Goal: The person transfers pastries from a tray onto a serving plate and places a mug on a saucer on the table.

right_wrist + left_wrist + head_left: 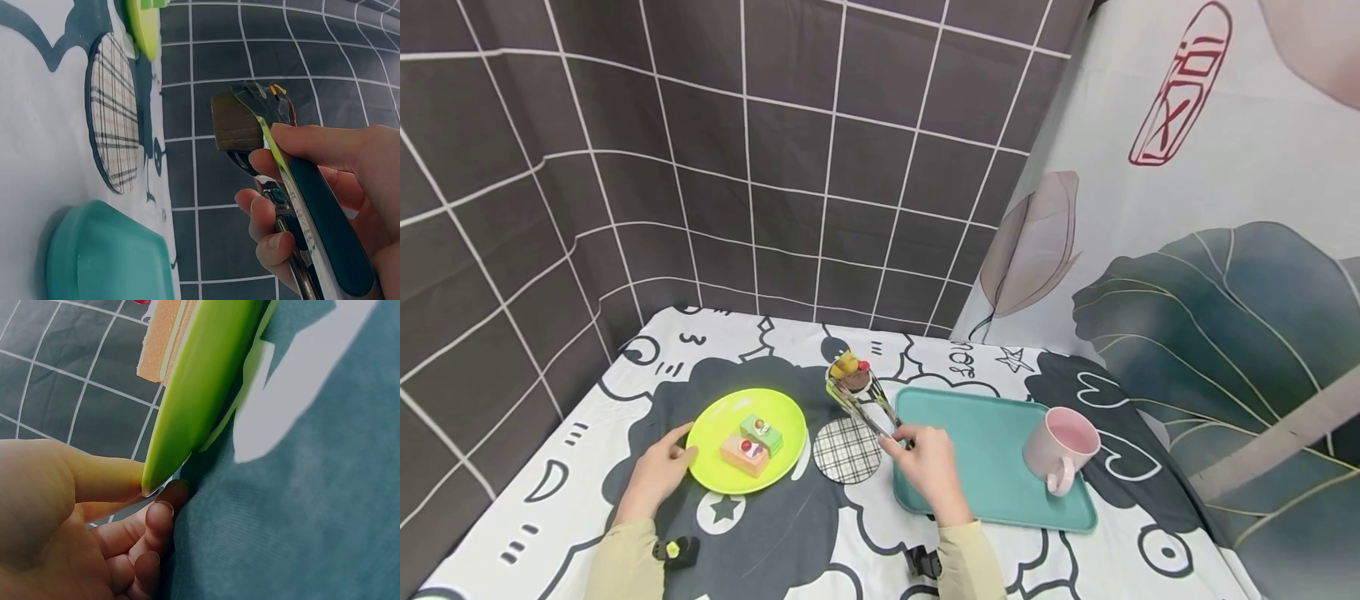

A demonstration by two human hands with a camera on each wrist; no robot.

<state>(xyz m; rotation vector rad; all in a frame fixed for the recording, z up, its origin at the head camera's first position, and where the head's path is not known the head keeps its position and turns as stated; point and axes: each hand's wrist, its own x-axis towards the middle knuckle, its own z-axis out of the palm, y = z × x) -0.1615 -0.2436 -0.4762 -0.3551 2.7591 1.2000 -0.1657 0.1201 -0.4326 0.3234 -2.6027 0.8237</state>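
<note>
My left hand pinches the rim of a lime-green plate, thumb on top and fingertips tucked under the edge, as the left wrist view shows. On that plate lie two small toy cake slices, a green one and an orange one, side by side. In my right hand is a pair of metal tongs with dark grip panels. Between the tong heads sits a brown cake piece with yellow and red topping, raised beyond the round plaid coaster.
Right of the coaster lies a teal tray, with a pink mug standing on its right end. A patterned black-and-white cloth covers the table. Dark gridded fabric hangs behind it.
</note>
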